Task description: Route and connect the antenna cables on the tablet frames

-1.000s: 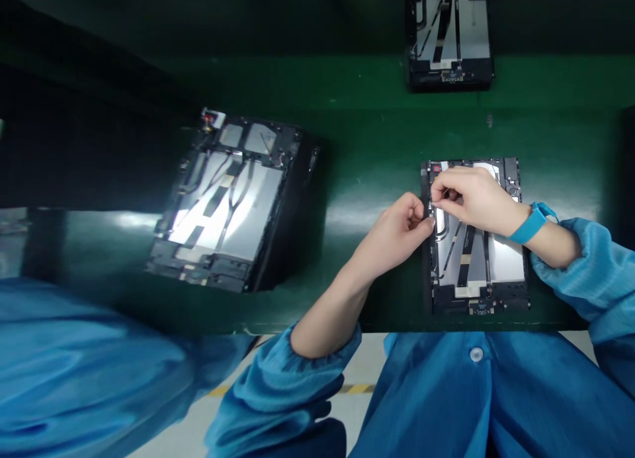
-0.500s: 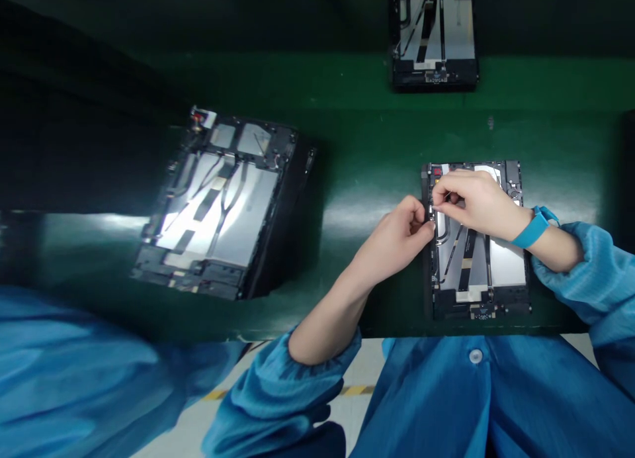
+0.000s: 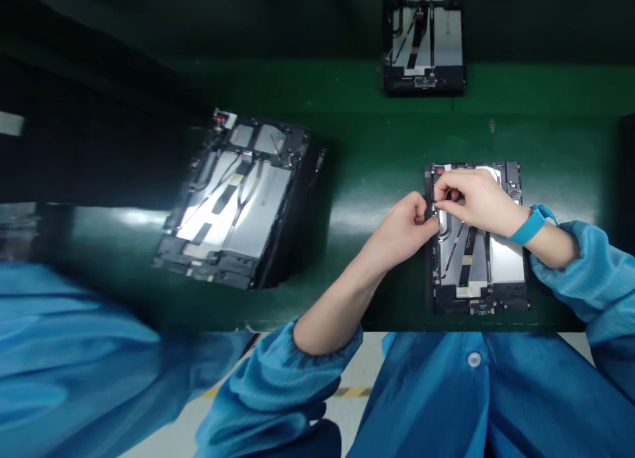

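An opened tablet-like device (image 3: 479, 263) lies in front of me, its silver panels, dark flat cables and black frame exposed. At its left edge, my left hand (image 3: 404, 228) is closed with thumb and forefinger pinched together. My right hand (image 3: 473, 196) reaches across the device's upper half, its fingertips pinched close to that same left edge. Whatever sits between the fingertips is too small to make out. A blue wristband (image 3: 528, 226) circles my right wrist. Near the device's top left corner a small red mark (image 3: 439, 171) shows beside my right fingers.
On the green worktop (image 3: 367, 160), a tilted stack of similar opened devices (image 3: 238, 200) stands to the left. Another such device (image 3: 424, 47) lies at the back. A co-worker's blue sleeve (image 3: 74, 359) is at the lower left.
The view has shifted slightly, so the left stack appears farther right. Both hands keep nearly the same pinched pose at the device's left edge.
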The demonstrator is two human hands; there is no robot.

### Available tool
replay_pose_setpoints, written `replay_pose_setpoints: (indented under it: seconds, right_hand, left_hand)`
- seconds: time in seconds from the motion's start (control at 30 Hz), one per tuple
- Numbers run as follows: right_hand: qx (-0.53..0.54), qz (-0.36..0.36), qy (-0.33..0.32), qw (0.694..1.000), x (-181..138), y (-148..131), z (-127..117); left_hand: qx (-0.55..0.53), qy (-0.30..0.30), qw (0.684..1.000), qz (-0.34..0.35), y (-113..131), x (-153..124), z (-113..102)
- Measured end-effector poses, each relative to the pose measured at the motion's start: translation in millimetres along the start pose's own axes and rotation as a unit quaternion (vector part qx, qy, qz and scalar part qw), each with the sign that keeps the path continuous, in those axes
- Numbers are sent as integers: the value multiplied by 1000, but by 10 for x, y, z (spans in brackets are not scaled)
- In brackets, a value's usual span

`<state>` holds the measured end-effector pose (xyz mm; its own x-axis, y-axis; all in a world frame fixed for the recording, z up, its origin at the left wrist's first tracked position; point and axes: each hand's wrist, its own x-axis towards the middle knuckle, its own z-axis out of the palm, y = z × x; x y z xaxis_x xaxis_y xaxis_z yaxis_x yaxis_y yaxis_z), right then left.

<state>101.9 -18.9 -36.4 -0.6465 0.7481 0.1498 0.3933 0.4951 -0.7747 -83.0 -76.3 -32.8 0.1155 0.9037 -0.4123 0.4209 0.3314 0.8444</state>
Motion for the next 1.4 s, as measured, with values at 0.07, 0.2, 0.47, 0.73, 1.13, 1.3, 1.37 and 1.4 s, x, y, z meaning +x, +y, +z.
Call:
replay_pose_setpoints:
  seconds: [0.07,0.2,0.47,0.73,1.13,1.3,1.37,1.4]
  right_hand:
    - [3,15,7,1000,9,-11,-2]
    - [-25,36,55,998,16,-24,4]
    - [-1,99,101,990,4,-40,-44]
    - [-30,129,83,988,17,-54,-42]
    - [-205,23,184,961,-175,3,-8]
    - [-200,110,269,936,-813,30,-200]
    - [-131,221,265,929,-1080,113,-210]
    - [-96,260,253,927,-1178,146,-181]
  left_hand:
    - [11,3,1000,-11,35,9,1]
    - [50,31,998,-25,107,77,-30]
    - [-53,45,995,-65,176,255,-15]
    - [-134,26,988,-72,111,273,9]
    - [41,102,994,-15,143,372,106]
    - [134,89,987,4,102,81,110]
    - [204,84,974,42,51,-71,169]
    - [227,81,969,59,23,-127,215]
